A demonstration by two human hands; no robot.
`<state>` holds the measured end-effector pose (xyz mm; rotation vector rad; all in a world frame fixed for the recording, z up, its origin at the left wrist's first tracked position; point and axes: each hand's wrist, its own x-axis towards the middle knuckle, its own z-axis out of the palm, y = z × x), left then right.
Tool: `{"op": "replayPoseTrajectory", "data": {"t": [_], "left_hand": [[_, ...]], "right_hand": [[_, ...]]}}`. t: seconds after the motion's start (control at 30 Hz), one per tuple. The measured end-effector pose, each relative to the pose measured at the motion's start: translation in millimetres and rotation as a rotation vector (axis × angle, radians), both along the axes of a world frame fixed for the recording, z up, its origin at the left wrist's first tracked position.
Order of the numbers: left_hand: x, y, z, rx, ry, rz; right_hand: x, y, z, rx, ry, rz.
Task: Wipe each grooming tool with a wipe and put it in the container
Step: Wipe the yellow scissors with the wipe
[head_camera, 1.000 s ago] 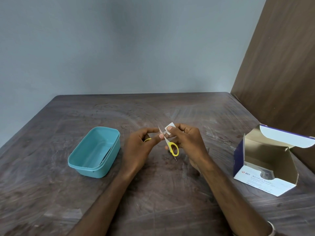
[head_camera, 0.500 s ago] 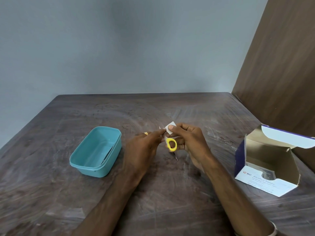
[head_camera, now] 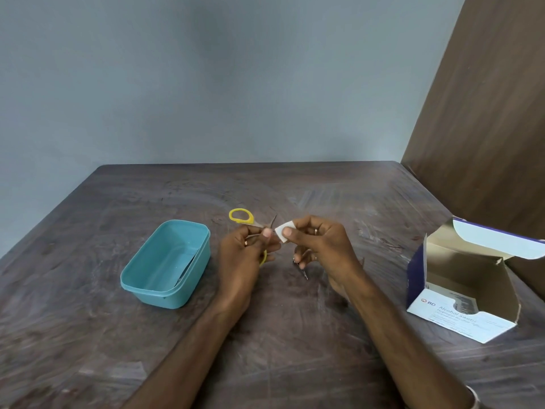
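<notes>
Left hand [head_camera: 241, 258] fingers grip small yellow-handled metal scissors [head_camera: 250, 228], blades splayed, above the dark wooden surface [head_camera: 295, 335]. Right hand [head_camera: 321, 249] fingers pinch a folded white wipe [head_camera: 282, 235] beside them. Teal plastic container [head_camera: 188, 290] sits left.

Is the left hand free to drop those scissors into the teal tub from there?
Probably yes: the left hand grips the scissors just right of the open tub, with only bare table between them.
</notes>
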<state>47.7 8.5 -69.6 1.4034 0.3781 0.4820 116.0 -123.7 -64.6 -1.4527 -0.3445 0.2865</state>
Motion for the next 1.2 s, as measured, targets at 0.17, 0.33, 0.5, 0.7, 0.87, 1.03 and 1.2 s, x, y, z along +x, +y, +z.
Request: {"op": "replayPoseTrajectory", "data": {"t": [0.17,0.33,0.5,0.7,0.87,1.03,1.2], "left_hand": [[-0.9,-5.5,1.5,-0.159,-0.012,-0.082],[-1.0,-4.9,1.8,-0.185,-0.008,-0.115],[-0.7,-2.2,2.4,-0.174,-0.015,-0.124],[0.9,-0.9,-0.1,-0.186,0.004,-0.109],[0.6,2.1,1.8,-0.164,0.018,-0.119],[1.3,2.8,2.2,-0.173,0.025,-0.12],[2.1,8.2,1.8,-0.178,0.044,-0.123]], "right_hand": [[-1.0,2.3,-5.1,-0.069,-0.099,-0.075],[0.9,1.3,-4.8,-0.084,-0.123,-0.088],[-0.4,2.2,-3.2,-0.127,-0.154,-0.035],[-0.4,1.1,-2.1,-0.175,-0.188,-0.018],[0.4,0.0,-3.0,-0.214,-0.232,-0.038],[0.1,-1.2,0.0,-0.19,-0.223,-0.022],[3.1,-3.8,2.3,-0.18,-0.184,-0.017]]}}
